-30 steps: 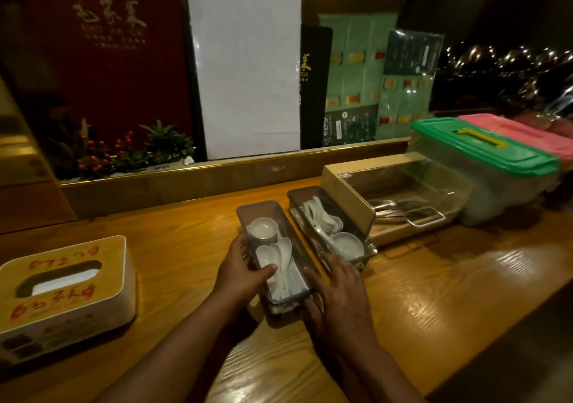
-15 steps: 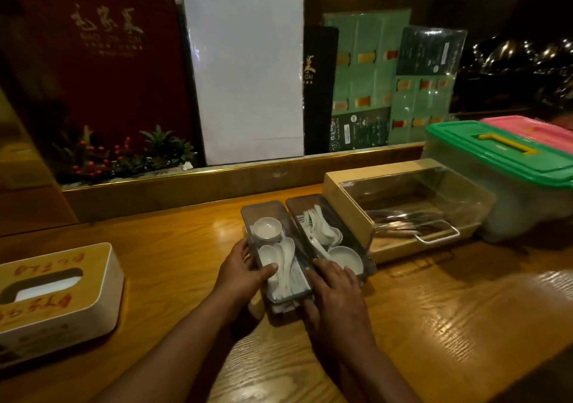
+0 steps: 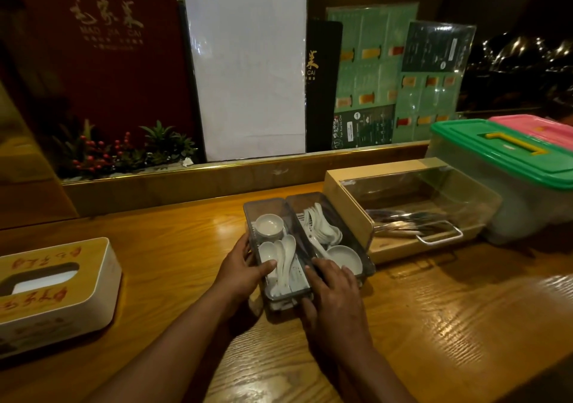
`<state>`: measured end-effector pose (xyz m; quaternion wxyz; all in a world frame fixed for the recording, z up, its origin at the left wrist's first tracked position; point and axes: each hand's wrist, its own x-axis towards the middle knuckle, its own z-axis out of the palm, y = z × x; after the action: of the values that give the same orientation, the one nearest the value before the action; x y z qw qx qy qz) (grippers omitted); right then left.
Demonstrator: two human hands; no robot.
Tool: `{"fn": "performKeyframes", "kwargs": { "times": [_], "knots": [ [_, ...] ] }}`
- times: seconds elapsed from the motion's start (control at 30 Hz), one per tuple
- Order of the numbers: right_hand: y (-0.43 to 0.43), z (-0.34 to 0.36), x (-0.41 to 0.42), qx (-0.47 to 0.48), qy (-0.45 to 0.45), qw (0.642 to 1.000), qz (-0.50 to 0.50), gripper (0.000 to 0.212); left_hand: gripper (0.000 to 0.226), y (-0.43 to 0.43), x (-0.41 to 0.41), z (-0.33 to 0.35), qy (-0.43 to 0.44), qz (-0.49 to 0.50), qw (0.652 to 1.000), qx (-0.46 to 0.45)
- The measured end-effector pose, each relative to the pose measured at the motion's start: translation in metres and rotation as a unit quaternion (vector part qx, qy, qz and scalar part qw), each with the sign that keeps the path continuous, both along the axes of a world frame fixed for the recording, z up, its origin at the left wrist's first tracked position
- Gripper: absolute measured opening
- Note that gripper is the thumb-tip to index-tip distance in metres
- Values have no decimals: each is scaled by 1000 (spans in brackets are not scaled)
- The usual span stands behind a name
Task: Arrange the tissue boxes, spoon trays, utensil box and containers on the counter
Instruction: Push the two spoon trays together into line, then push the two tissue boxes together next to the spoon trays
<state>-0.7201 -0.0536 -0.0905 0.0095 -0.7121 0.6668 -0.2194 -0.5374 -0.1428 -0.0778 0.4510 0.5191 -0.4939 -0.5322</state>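
Two grey spoon trays lie side by side on the wooden counter (image 3: 173,247). The left spoon tray (image 3: 273,209) holds white spoons and a small white cup. My left hand (image 3: 245,271) grips its left wall, thumb over the rim, and my right hand (image 3: 336,291) holds its near right corner. The right spoon tray (image 3: 359,249) has spoons and a white bowl and touches the utensil box (image 3: 347,209), a wooden box with a clear lid and cutlery inside. A tissue box (image 3: 52,294) sits at the far left. A green-lidded container (image 3: 508,157) and a pink-lidded container (image 3: 539,126) stand at the right.
A raised wooden ledge (image 3: 186,182) runs along the back of the counter, with menu boards (image 3: 248,68) and a planter of red berries (image 3: 117,151) behind it. Bare counter stretches between the tissue box and the trays and in front of the utensil box.
Both hands have pushed the left spoon tray to the right until it lies closely alongside the right tray. The view has shifted slightly leftward.
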Motion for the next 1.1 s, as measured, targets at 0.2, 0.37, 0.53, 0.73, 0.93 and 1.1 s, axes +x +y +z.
{"fn": "performKeyframes", "kwargs": {
  "times": [0.2, 0.37, 0.53, 0.73, 0.93, 1.1],
  "knots": [
    [1, 5, 2, 10, -13, 1000, 3, 67, 84, 3, 2, 1, -8, -17, 1000, 5],
    [7, 5, 28, -50, -73, 994, 67, 60, 87, 17, 26, 8, -100, 32, 994, 9],
    [5, 5, 103, -120, -119, 969, 179, 35, 55, 46, 90, 38, -257, 17, 961, -102],
    [-2, 12, 218, 12, -98, 967, 235, 67, 46, 76, 208, 66, -394, 58, 900, -177],
    [-7, 15, 310, 50, -74, 977, 192, 75, 46, 85, 313, 67, -441, 129, 862, -214],
    [-20, 13, 311, -20, -39, 990, 132, 54, 98, 75, 349, 52, -486, 30, 867, -108]
  ]
}}
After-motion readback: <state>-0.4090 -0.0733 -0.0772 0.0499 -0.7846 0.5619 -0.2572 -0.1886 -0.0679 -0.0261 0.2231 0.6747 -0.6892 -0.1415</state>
